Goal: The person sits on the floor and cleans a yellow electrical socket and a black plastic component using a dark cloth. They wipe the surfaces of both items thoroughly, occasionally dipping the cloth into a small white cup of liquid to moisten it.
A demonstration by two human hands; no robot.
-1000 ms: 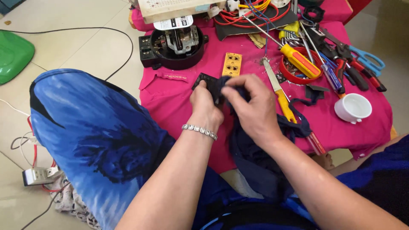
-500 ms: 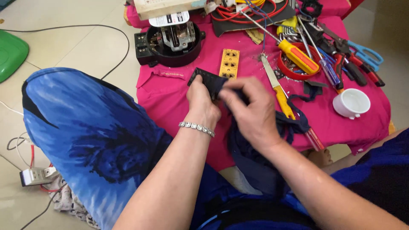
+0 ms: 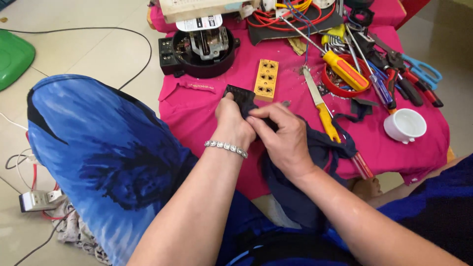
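Head view looks down on both hands meeting over a pink cloth-covered table (image 3: 207, 106). Left hand (image 3: 234, 123) has its fingers curled around a small flat black plastic part (image 3: 240, 95), while right hand (image 3: 282, 138) pinches a dark navy rag (image 3: 315, 148) against it. Just beyond lies a yellow rectangular socket strip (image 3: 266, 80).

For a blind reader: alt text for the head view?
Both hands, left hand and right hand, grip a small black plastic part with a dark blue cloth over a pink-covered table, tools scattered beyond.
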